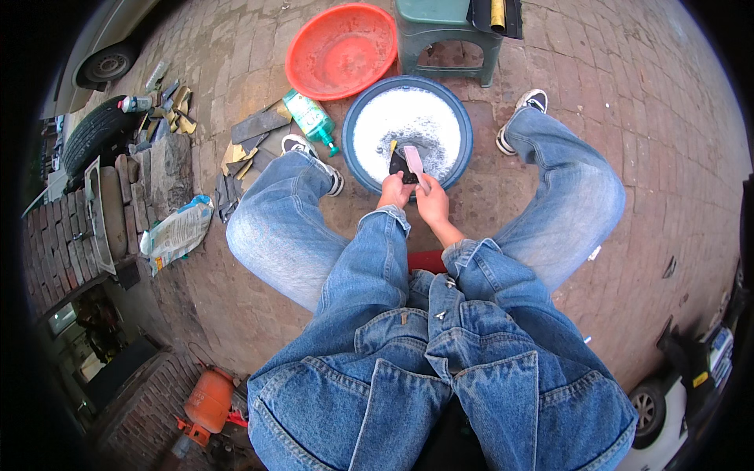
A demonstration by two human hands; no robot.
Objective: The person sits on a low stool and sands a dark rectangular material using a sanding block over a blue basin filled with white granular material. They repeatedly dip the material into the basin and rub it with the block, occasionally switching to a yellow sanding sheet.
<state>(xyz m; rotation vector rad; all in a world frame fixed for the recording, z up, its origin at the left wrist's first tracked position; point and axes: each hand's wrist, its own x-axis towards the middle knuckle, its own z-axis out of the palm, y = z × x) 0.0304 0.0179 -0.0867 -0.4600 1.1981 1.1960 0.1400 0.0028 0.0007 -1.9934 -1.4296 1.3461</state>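
Observation:
A blue round basin [466, 136] of white suds stands on the brick paving between my feet. Over its near side my left hand [396, 191] grips a flat black piece [399, 168] with a bit of yellow at its far end; what it is I cannot tell. My right hand [432, 200] holds a pink brush [413, 159] by its handle, its head over the black piece. The brush's underside is hidden.
A red plastic basin [344, 53] and a green plastic stool [439, 15] with black sheets and a yellow roll lie beyond. Left are a green pump bottle [307, 115], dark scraps [259, 126], a plastic bag [179, 232] and a tyre [94, 138].

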